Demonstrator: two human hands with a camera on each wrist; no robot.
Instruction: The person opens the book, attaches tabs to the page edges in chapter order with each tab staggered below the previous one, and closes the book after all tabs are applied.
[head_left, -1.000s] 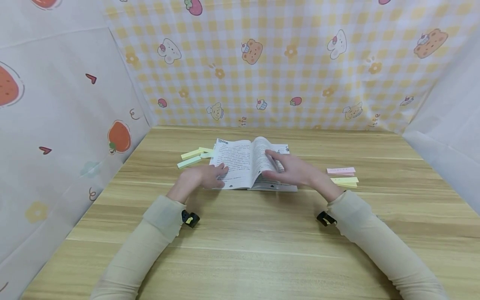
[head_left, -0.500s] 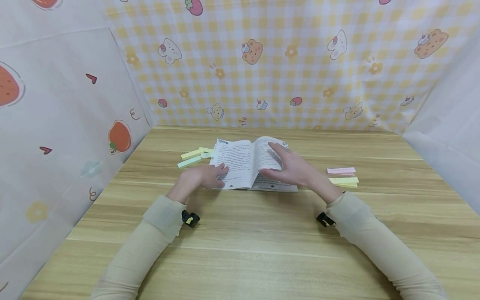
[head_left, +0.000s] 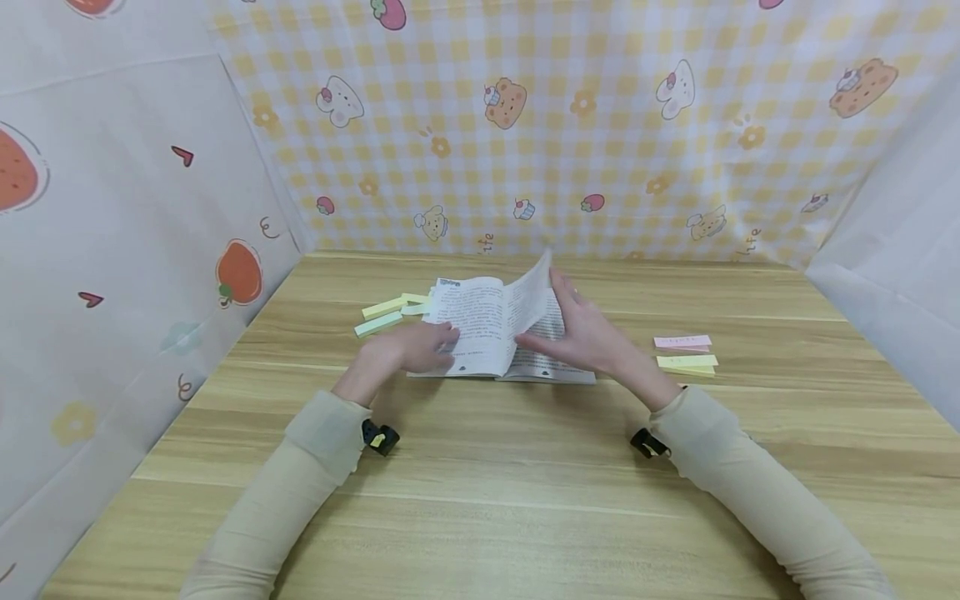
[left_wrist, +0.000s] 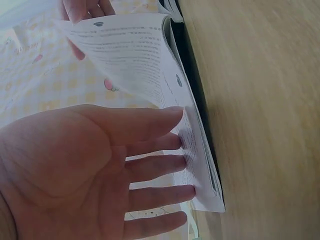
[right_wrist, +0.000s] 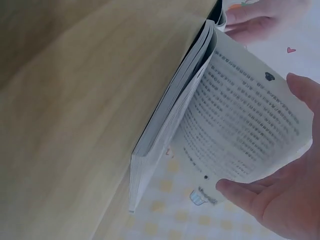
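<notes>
An open book lies on the wooden table. My left hand rests flat on the left page, fingers straight, fingertips touching the paper near its outer edge. My right hand pinches a single page and holds it raised almost upright over the spine. In the right wrist view the thumb lies on the printed side of that page, with the other fingers behind it. The rest of the book's pages lie flat on the table.
Green and yellow sticky strips lie left of the book. Pink and yellow sticky notes lie to its right. Patterned cloth walls close in the table at the back and on both sides.
My right hand has lifted one page off the right side of the book and swung it up towards the spine. The left hand has stayed on the left page.
</notes>
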